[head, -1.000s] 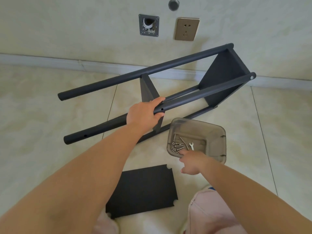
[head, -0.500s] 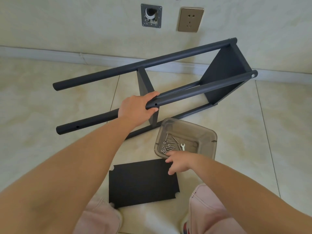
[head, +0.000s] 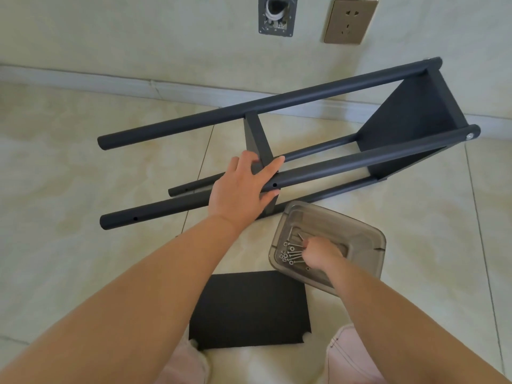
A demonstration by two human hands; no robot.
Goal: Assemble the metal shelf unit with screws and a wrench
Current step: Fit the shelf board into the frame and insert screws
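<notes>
The left hand (head: 240, 189) grips the near tube of the dark grey metal shelf frame (head: 332, 169), which lies on its side on the tiled floor (head: 83, 176). Nearer, a loose black rectangular shelf panel (head: 249, 309) lies flat. The right hand (head: 322, 254), fingers curled, reaches among silver screws (head: 292, 252) in the smoky translucent plastic bin (head: 360, 245); whether it holds one I cannot tell.

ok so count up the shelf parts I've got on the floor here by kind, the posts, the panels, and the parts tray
Round posts: 4
Flat panels: 3, two fixed in the frame, one loose panel on the floor
Clear tray of screws: 1
Total: 8
</notes>
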